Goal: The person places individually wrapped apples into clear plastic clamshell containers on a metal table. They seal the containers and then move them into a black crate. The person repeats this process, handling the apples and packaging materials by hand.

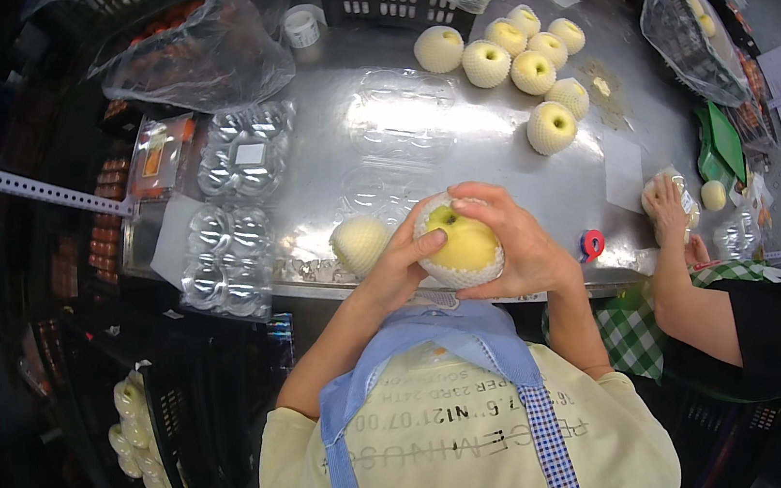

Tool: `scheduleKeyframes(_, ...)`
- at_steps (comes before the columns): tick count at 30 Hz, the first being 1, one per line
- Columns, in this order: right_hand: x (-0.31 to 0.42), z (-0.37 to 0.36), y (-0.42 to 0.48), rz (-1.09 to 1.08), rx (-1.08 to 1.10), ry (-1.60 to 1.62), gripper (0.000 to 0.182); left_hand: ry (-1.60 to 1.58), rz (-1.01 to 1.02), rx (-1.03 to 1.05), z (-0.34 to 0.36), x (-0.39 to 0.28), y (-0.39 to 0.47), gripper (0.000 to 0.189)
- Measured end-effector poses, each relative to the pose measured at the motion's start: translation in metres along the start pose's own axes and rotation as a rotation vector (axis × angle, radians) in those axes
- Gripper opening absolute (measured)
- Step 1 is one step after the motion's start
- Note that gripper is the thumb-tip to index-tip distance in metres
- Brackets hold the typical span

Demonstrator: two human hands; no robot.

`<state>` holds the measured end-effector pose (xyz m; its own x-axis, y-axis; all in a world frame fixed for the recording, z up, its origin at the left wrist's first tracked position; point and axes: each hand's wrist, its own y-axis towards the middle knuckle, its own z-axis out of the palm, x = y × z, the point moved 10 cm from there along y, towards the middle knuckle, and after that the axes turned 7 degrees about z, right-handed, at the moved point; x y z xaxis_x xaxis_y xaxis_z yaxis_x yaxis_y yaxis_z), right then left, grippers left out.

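Between my two hands is a yellow-green apple (472, 243) partly wrapped in a white foam net sleeve, its stem end facing up. My left hand (403, 257) grips it from the left, the thumb on the fruit near the stem. On the other side, my right hand (518, 243) curls its fingers over the top and right of the net. Another apple in a foam net (361, 246) lies on the metal table just left of my hands. Behind it is an open clear plastic clamshell tray (380, 190). Several netted apples (533, 73) stand in a group farther back.
Stacked clear clamshells (226, 260) lie at the left. A tape roll (592, 245) and a paper sheet (622, 170) are at the right. Near them a co-worker's hand (667, 208) touches a pack of fruit. Black crates (397, 2) and a label roll (302, 28) stand at the back.
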<state>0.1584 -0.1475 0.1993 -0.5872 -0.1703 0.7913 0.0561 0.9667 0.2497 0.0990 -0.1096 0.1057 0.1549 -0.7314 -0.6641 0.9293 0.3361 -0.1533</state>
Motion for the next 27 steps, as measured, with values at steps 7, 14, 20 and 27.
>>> scheduleKeyframes(7,-0.030,0.016,-0.009,0.112,-0.138,0.063,0.112,-0.040,0.298,0.019,-0.010,-0.031,-0.015,0.078)
scheduleKeyframes(14,-0.046,0.036,-0.019,0.064,-0.287,0.277,0.108,0.376,0.575,0.001,-0.008,-0.046,-0.028,0.091)
scheduleKeyframes(20,-0.036,0.027,-0.025,-0.110,-0.425,0.381,0.098,0.738,0.674,0.178,0.023,-0.066,-0.038,0.097)
scheduleKeyframes(27,-0.033,0.026,-0.006,0.173,-0.127,0.026,0.100,0.221,0.273,-0.065,-0.019,-0.040,-0.022,0.094)
